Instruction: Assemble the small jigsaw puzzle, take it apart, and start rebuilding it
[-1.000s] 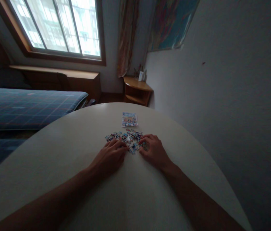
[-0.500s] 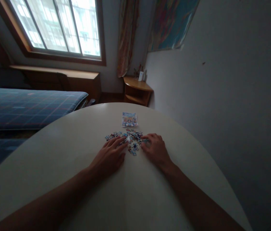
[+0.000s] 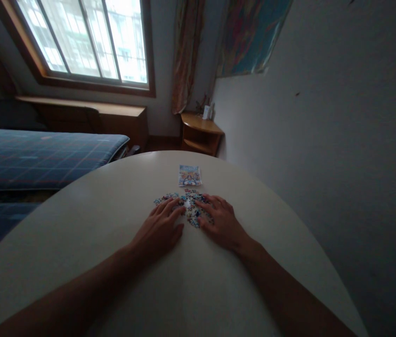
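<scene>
The fingers (image 3: 172, 206) of the left hand (image 3: 159, 229) lay spread and flat, their tips resting on the near-left edge of a small heap of loose jigsaw pieces (image 3: 188, 206), gripping nothing; the fingers (image 3: 208, 203) of the right hand (image 3: 219, 220) lay likewise extended and unclenched, pressed over the heap's right side; whether any single piece sat pinched beneath them could not be told. The pieces lay scattered between and just beyond the two hands on a pale round worktop (image 3: 113, 220). Just past the heap lay a small printed picture card (image 3: 189, 175), flat and apart from the pieces. Beyond the worktop, a bed (image 3: 43, 154) with a blue checked cover stood at left; a wooden corner shelf (image 3: 200, 131) held a few small items on top, too small to identify; a window (image 3: 85, 37), a curtain (image 3: 186, 51) and a colourful wall poster (image 3: 250, 32) were above.
</scene>
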{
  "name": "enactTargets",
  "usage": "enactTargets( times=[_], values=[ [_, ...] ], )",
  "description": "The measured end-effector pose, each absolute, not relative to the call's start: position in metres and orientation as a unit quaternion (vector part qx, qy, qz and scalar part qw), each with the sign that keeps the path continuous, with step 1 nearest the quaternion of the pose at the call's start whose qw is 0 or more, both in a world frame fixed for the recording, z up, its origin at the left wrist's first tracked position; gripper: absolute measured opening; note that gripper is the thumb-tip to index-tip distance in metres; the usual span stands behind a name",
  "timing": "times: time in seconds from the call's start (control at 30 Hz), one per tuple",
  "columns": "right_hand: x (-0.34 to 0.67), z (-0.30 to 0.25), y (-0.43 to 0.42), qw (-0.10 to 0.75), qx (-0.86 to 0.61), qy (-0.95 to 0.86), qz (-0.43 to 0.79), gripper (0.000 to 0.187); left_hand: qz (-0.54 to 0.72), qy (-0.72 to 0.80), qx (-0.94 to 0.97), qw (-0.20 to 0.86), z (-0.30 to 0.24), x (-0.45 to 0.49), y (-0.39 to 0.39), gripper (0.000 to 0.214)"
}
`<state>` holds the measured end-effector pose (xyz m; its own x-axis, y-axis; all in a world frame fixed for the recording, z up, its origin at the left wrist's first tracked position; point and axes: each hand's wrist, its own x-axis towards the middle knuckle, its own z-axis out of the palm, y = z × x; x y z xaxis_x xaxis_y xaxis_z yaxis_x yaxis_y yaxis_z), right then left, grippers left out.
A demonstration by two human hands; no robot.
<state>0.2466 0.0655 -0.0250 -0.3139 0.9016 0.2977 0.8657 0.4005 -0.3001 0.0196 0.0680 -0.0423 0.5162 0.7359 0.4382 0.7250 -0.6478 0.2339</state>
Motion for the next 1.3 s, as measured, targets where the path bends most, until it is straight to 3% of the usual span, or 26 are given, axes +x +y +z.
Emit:
enactTargets(
  times=[0.4, 0.7, 0.93, 1.3],
  values=[
    [0.246, -0.025, 0.066, 0.245, -0.515, -0.820, 0.047, 0.035, 0.260, 0.395, 0.881, 0.020, -0.034, 0.022, 0.068, 0.035],
    [0.247, -0.025, 0.067, 0.253, -0.506, -0.823, 0.048, 0.037, 0.200, 0.645, 0.737, -0.005, -0.022, -0.007, 0.094, 0.032],
    [0.249, -0.027, 0.068, 0.251, -0.506, -0.824, 0.047, 0.037, 0.181, 0.644, 0.743, 0.009, -0.030, -0.013, 0.102, 0.033],
    [0.248, -0.027, 0.068, 0.249, -0.513, -0.820, 0.050, 0.039, 0.251, 0.637, 0.727, 0.050, -0.039, -0.019, 0.115, 0.032]
  ],
)
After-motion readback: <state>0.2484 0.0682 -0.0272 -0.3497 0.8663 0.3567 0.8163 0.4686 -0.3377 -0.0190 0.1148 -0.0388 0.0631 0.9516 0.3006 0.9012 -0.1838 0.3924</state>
